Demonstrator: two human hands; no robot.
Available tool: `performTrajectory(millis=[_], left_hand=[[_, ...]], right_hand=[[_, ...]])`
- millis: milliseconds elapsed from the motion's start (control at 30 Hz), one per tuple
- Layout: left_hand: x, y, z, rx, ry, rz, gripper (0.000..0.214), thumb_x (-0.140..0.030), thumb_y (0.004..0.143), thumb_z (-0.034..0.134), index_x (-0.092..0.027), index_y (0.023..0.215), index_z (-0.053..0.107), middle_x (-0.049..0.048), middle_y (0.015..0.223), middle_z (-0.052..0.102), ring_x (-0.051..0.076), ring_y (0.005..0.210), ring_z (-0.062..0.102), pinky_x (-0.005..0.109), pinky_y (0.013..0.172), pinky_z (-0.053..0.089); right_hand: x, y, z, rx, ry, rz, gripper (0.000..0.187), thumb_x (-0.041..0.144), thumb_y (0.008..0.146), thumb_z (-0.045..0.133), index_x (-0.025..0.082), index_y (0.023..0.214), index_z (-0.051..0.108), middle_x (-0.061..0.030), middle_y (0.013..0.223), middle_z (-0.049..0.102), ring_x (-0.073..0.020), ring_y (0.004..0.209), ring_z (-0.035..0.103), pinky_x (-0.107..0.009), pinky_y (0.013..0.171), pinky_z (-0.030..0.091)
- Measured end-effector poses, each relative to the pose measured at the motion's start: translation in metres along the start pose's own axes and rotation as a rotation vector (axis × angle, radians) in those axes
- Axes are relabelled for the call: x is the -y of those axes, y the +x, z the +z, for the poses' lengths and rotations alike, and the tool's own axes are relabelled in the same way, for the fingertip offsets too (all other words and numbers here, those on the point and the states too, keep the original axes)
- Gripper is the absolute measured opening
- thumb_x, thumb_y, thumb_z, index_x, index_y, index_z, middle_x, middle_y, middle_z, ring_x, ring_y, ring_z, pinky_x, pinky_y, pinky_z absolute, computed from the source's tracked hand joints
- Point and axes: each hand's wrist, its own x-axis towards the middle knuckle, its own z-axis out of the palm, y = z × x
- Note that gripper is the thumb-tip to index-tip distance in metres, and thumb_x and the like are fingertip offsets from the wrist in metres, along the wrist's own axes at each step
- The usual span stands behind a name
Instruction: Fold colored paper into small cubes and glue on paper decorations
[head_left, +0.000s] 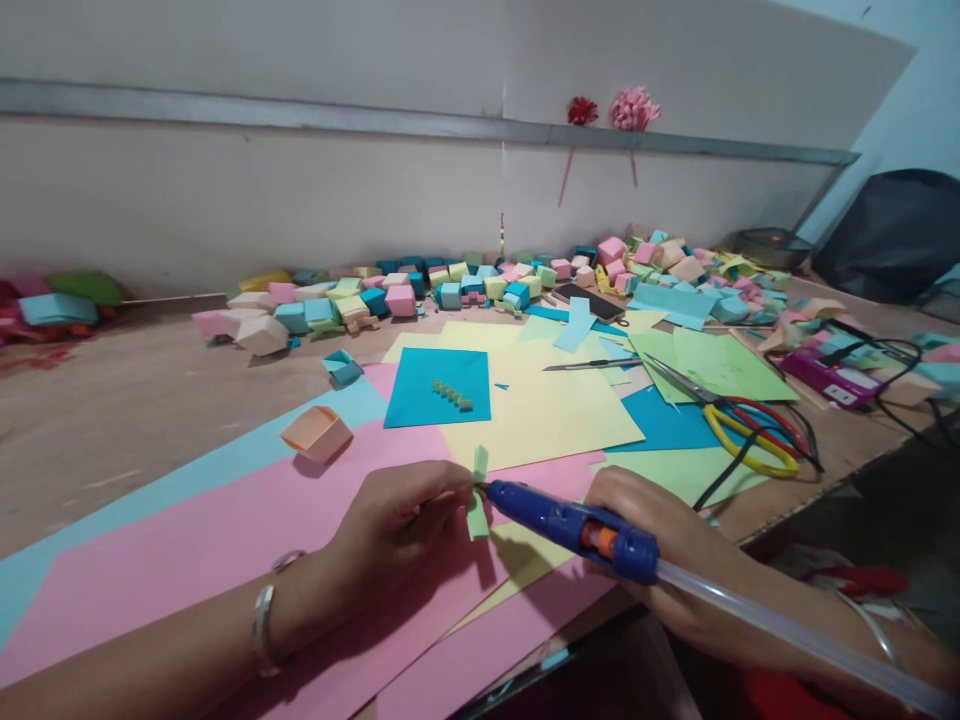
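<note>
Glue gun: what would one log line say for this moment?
left hand: pinches green strip | right hand: holds glue gun, nozzle at strip | under: pink sheet | nearby: scissors

Near: one blue plastic glue gun [570, 528], one small green folded paper strip [477, 518], one silver metal bangle [264, 625]. Left: one open peach paper box [316, 433]. Far: one red paper flower [582, 110], one pink paper flower [634, 107], one dark flat phone [589, 300]; small pastel folded paper cubes [400, 299] too many to count
</note>
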Motion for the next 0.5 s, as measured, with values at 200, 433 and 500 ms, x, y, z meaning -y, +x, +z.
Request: performTrajectory(millis=[200,433,500], left_hand=[[0.0001,-0.0009,-0.0007,0.004,0.005,0.006,0.019,-0.010,0.088,0.047,-0.017,0.077,0.061,-0.0034,0.058,0.060,0.007,0.049,0.050,0.015,0.049,0.039],[-0.0017,-0.0002,-0.0008,0.033,0.048,0.011,0.019,-0.011,0.088,0.048,-0.017,0.076,0.061,-0.0017,0.062,0.062,0.008,0.053,0.051,0.017,0.052,0.040],[-0.0015,-0.0006,-0.0010,0.050,0.035,-0.001,0.017,-0.011,0.088,0.049,-0.017,0.079,0.062,-0.0008,0.065,0.064,0.009,0.055,0.053,0.017,0.054,0.042]], right_hand=[[-0.0032,-0.0025,0.0028,-0.025,-0.018,-0.003,0.009,0.015,0.082,0.043,0.021,0.079,0.048,-0.0057,0.078,0.058,-0.0181,0.069,0.048,-0.029,0.059,0.038],[-0.0028,0.0004,-0.0004,-0.006,0.000,-0.012,0.008,0.015,0.083,0.043,0.021,0.081,0.049,-0.0060,0.080,0.058,-0.0184,0.071,0.050,-0.030,0.061,0.039],[-0.0023,0.0001,-0.0003,-0.011,-0.015,-0.003,0.008,0.015,0.083,0.043,0.021,0.080,0.049,-0.0060,0.079,0.057,-0.0182,0.070,0.049,-0.030,0.060,0.039]])
